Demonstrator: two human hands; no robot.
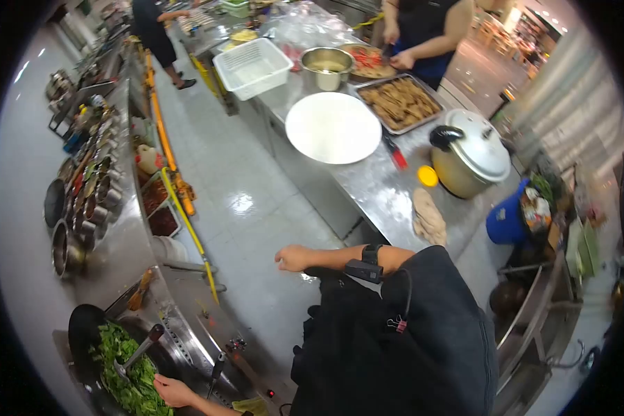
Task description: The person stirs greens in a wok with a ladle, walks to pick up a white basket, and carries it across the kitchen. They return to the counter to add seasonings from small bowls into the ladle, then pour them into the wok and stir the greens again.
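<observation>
At the lower left, my left hand point(173, 391) is over the near edge of a black wok point(83, 324). Its fingers are drawn together; whatever they may hold does not show. Chopped leafy greens point(128, 378) lie in the wok, just beside the fingertips. A metal ladle point(140, 350) rests in the greens with its dark handle end up, apart from my hand. My right hand point(295, 258) hangs over the floor between the stove and the steel table, its fingers curled with nothing visible in them. A black device is strapped to that forearm.
The steel table point(395, 201) carries a white round board point(333, 128), a tray of brown food point(400, 102), a large lidded pot point(470, 154) and a white basket point(252, 68). Metal containers point(97, 191) line the stove counter. Two people stand farther off, one working at the table.
</observation>
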